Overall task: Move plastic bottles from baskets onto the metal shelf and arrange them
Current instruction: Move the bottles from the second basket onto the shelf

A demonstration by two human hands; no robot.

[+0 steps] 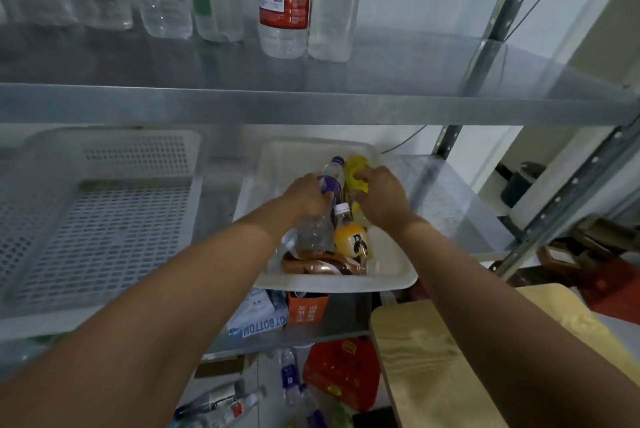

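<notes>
A white basket (391, 280) sits on the lower metal shelf and holds several bottles. My left hand (306, 194) grips a clear bottle with a purple label (329, 182) inside it. My right hand (381, 199) closes around a yellow bottle (356, 168) beside it. An orange round bottle with a white cap (349, 237) and a brown bottle (318, 266) lie lower in the basket. On the upper metal shelf (311, 104) stand several bottles, among them a red-labelled one (284, 2) and a clear one (334, 12).
An empty perforated white basket (97, 220) fills the left of the lower shelf. Shelf uprights (568, 185) rise at the right. A wooden board (433, 358) lies lower right. Bags, an orange carton (306, 310) and loose bottles (289, 372) lie below.
</notes>
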